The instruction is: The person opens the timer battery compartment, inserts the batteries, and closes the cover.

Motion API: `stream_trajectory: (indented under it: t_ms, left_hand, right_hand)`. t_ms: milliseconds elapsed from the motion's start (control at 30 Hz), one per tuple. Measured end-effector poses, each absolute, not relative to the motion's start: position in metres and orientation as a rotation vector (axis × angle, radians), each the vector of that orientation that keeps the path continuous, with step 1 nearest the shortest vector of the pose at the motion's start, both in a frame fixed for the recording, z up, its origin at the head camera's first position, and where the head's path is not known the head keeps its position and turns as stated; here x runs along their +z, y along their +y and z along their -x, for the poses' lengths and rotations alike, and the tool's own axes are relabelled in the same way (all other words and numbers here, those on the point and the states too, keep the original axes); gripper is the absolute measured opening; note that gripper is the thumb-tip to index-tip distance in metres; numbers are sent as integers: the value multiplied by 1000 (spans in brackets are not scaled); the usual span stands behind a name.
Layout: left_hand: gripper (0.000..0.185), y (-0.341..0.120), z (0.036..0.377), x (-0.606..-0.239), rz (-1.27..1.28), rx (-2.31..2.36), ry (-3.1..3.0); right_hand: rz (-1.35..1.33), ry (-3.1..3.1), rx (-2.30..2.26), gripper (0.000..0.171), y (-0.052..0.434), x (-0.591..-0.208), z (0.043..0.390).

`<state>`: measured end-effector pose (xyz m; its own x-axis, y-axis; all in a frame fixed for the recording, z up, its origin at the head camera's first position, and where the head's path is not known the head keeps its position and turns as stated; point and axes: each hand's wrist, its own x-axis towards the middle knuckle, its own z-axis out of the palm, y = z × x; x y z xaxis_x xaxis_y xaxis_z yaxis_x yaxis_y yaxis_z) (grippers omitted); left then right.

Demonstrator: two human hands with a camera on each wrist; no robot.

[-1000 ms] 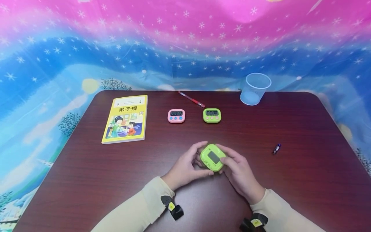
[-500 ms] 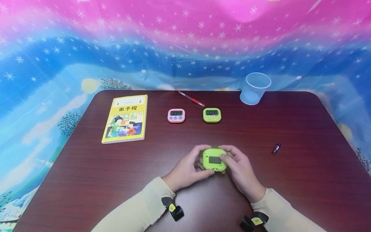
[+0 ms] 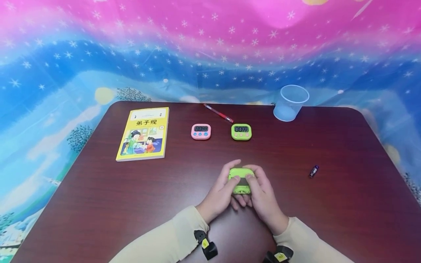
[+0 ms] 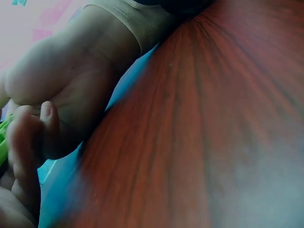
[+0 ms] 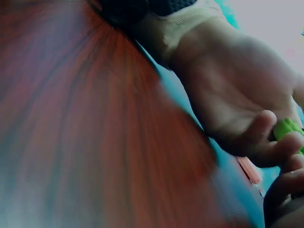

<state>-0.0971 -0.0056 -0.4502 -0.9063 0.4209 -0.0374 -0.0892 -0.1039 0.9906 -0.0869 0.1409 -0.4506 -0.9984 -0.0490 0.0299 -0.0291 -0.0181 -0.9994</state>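
Both the left hand [image 3: 221, 191] and the right hand [image 3: 263, 195] grip a green timer [image 3: 241, 180], thumbs on top, above the desk's [image 3: 98, 197] near edge.

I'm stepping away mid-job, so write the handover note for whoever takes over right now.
Left hand: grips the left side of the held green timer, thumb on its upper face.
Right hand: grips its right side, thumb on top.
The held green timer is above the table, near the front middle; its face cannot be read.
On the table: pink timer, second green timer, small battery lying loose to the right.
Done: one timer picked up.
Left: the loose battery is untouched; the two far timers stand untouched.
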Motion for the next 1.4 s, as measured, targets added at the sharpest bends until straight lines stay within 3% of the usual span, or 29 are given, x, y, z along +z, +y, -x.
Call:
stream_trajectory:
  t_ms: [400,1000,1100,1300,1400]
  left_hand:
    - [27,-1,100,-454,-284,2296,2002]
    - [34,-11,104,-456,-363,2189,1989]
    - [42,-16,107,-457,-410,2134,1949]
    - [81,-22,112,-459,-578,2040,1869]
    - [89,-24,113,-459,-651,2022,1864]
  right_hand:
    - [24,2344,-2321,17,110,-450,91]
    - [42,2382,-2283,11,124,-455,96]
    - [83,2504,-2263,12,131,-454,99]
    - [162,2495,-2412,15,141,-453,104]
    - [132,2388,-2521,10,147,-451,105]
